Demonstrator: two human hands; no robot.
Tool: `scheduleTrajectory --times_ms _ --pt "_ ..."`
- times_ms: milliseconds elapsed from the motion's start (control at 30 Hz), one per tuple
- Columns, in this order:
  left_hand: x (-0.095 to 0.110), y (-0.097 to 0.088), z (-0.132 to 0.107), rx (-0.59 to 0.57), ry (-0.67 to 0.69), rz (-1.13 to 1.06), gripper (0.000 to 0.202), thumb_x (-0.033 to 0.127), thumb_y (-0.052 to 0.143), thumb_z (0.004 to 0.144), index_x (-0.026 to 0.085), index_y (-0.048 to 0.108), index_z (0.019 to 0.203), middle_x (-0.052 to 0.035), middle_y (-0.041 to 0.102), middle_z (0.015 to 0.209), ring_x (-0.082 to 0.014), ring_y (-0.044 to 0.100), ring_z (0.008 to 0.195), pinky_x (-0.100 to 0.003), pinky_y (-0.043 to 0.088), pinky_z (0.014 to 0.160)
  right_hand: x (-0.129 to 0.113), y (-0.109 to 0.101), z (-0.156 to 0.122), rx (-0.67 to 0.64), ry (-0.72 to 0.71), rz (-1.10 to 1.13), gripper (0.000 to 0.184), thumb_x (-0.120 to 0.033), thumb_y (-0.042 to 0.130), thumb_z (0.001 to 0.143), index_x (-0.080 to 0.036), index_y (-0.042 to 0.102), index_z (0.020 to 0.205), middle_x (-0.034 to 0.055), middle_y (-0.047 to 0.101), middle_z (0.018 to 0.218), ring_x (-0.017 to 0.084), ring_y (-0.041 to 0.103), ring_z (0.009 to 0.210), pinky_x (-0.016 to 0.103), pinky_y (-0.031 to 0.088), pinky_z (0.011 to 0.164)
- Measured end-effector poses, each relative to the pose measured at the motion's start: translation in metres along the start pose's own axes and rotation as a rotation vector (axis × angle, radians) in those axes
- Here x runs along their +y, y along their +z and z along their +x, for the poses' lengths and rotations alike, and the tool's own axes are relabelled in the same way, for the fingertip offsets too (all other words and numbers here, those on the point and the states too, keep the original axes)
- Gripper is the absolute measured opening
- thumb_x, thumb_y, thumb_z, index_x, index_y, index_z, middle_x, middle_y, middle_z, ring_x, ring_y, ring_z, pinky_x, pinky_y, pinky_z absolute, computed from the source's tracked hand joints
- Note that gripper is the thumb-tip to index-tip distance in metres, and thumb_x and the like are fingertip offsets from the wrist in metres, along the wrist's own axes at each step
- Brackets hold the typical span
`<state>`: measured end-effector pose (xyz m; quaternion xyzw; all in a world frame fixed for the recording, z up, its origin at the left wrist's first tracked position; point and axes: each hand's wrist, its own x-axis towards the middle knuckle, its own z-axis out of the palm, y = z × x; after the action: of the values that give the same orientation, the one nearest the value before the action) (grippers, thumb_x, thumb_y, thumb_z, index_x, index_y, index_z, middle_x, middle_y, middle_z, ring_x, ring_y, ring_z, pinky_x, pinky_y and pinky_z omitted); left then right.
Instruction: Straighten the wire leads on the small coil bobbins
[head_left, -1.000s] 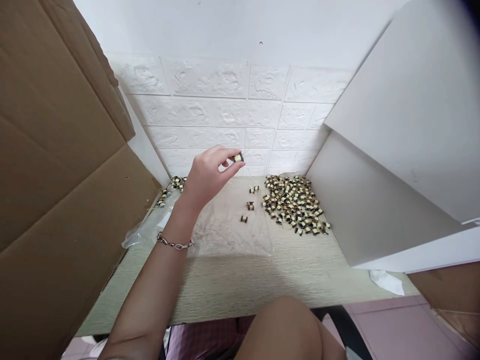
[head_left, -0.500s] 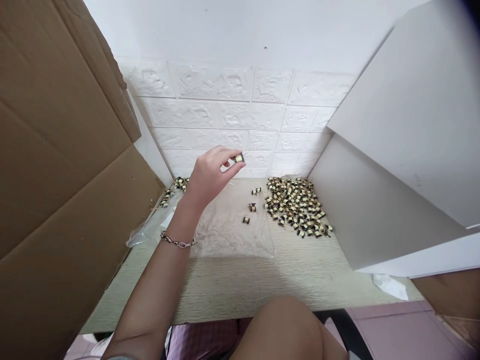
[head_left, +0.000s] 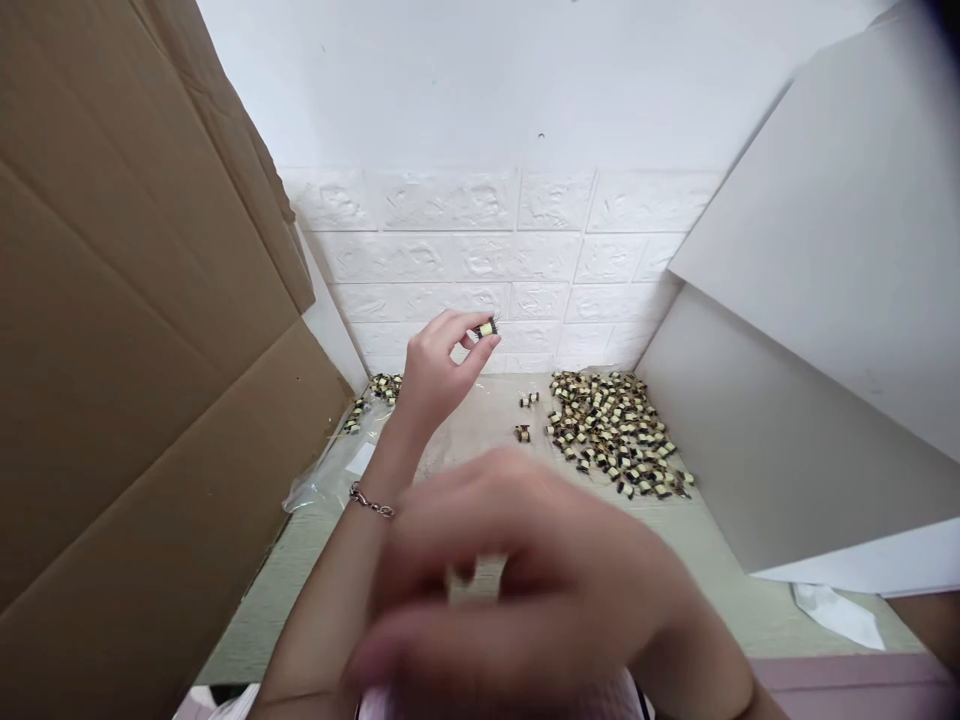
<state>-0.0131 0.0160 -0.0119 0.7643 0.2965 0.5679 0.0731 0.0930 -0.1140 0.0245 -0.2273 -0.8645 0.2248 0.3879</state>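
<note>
My left hand (head_left: 439,370) is raised above the table and pinches one small black-and-yellow coil part (head_left: 486,329) between thumb and fingertips. A chain bracelet (head_left: 369,502) sits on that wrist. My right hand (head_left: 540,590) fills the lower middle of the view, close to the camera and blurred, fingers spread toward the left. A heap of the same small parts (head_left: 611,430) lies on the table (head_left: 697,540) at the right. Two loose parts (head_left: 525,415) lie beside the heap on a clear plastic bag (head_left: 450,440).
A smaller cluster of parts (head_left: 379,393) lies at the back left by the plastic bag's edge. A large cardboard box (head_left: 135,350) walls off the left. A white cabinet (head_left: 810,330) stands on the right, a white brick-pattern wall (head_left: 480,260) behind.
My right hand has come up into view close to the camera, hiding the lower table. The view has tilted up slightly. My left hand still holds the part aloft.
</note>
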Motion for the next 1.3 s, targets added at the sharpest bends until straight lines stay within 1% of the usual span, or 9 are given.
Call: scheduleTrajectory --times_ms 33,100,200,300,400,567,867,1133,1300 --pt "0.002 0.0 0.001 0.015 -0.105 -0.135 0.023 0.029 0.056 0.074 0.016 0.061 0.092 -0.0042 0.061 0.085 -0.0099 0.051 0.07 -0.024 0.043 0.069 0.005 -0.005 0.003 0.039 -0.029 -0.024 0.027 -0.039 0.05 0.078 -0.018 0.056 0.062 -0.0048 0.051 0.054 0.005 0.047 0.053 0.018 0.037 0.05" --pt "0.007 0.001 0.002 0.013 -0.322 -0.46 0.024 0.032 0.058 0.072 0.016 0.061 0.09 -0.0032 0.06 0.082 -0.0088 0.052 0.068 -0.022 0.044 0.066 0.02 -0.018 0.009 0.263 -0.009 -0.143 0.025 -0.029 0.046 0.082 -0.017 0.055 0.061 -0.0044 0.049 0.053 0.005 0.044 0.05 0.019 0.036 0.048" --pt "0.013 0.001 0.003 -0.06 -0.561 -0.915 0.023 0.033 0.06 0.07 0.016 0.062 0.085 0.0005 0.056 0.072 -0.005 0.049 0.058 -0.02 0.044 0.061 0.049 -0.036 0.014 0.639 -0.035 -0.418 0.012 -0.023 0.048 0.08 -0.018 0.059 0.082 0.0009 0.059 0.076 0.01 0.051 0.069 0.023 0.041 0.061" --pt "0.017 0.001 0.003 -0.11 -0.719 -1.209 0.02 0.031 0.059 0.072 0.016 0.061 0.085 0.0028 0.052 0.069 -0.0024 0.046 0.053 -0.018 0.045 0.059 0.073 -0.044 0.016 0.697 -0.03 -0.558 0.026 -0.022 0.047 0.08 -0.02 0.054 0.105 0.0054 0.056 0.099 0.014 0.052 0.085 0.026 0.043 0.067" --pt "0.018 0.002 0.001 -0.156 -0.833 -1.354 0.018 0.029 0.054 0.076 0.015 0.059 0.086 0.0031 0.052 0.069 -0.0024 0.047 0.054 -0.019 0.046 0.06 0.084 -0.044 0.018 0.635 -0.026 -0.585 0.023 -0.019 0.043 0.081 -0.019 0.054 0.101 0.0051 0.057 0.097 0.014 0.052 0.089 0.027 0.043 0.073" --pt "0.017 0.006 -0.001 -0.226 -0.9 -1.424 0.013 0.026 0.052 0.078 0.014 0.057 0.083 0.0031 0.053 0.07 -0.0029 0.048 0.056 -0.019 0.047 0.06 0.083 -0.042 0.019 0.583 0.044 -0.608 0.012 -0.02 0.045 0.08 -0.018 0.056 0.077 0.0012 0.059 0.077 0.013 0.053 0.076 0.027 0.04 0.069" --pt "0.017 0.011 -0.002 -0.262 -0.919 -1.42 0.012 0.025 0.051 0.079 0.014 0.055 0.081 0.0033 0.053 0.069 -0.0037 0.049 0.056 -0.02 0.046 0.059 0.085 -0.042 0.018 0.593 0.104 -0.65 0.011 -0.023 0.051 0.077 -0.021 0.062 0.078 -0.0025 0.062 0.071 0.009 0.051 0.058 0.026 0.036 0.065" --pt "0.019 0.01 -0.003 -0.209 -0.886 -1.419 0.013 0.027 0.051 0.078 0.015 0.055 0.076 0.003 0.052 0.068 -0.0038 0.048 0.056 -0.02 0.045 0.061 0.088 -0.04 0.019 0.61 0.076 -0.695 0.01 -0.02 0.051 0.076 -0.021 0.061 0.074 -0.0038 0.061 0.067 0.009 0.051 0.06 0.026 0.034 0.066" --pt "0.02 0.015 -0.003 -0.121 -0.777 -1.209 0.013 0.028 0.057 0.073 0.014 0.057 0.075 0.0013 0.054 0.071 -0.0047 0.048 0.06 -0.019 0.042 0.063 0.09 -0.038 0.02 0.592 0.089 -0.672 0.01 -0.018 0.05 0.074 -0.02 0.058 0.069 -0.0047 0.058 0.065 0.008 0.048 0.057 0.026 0.033 0.069"
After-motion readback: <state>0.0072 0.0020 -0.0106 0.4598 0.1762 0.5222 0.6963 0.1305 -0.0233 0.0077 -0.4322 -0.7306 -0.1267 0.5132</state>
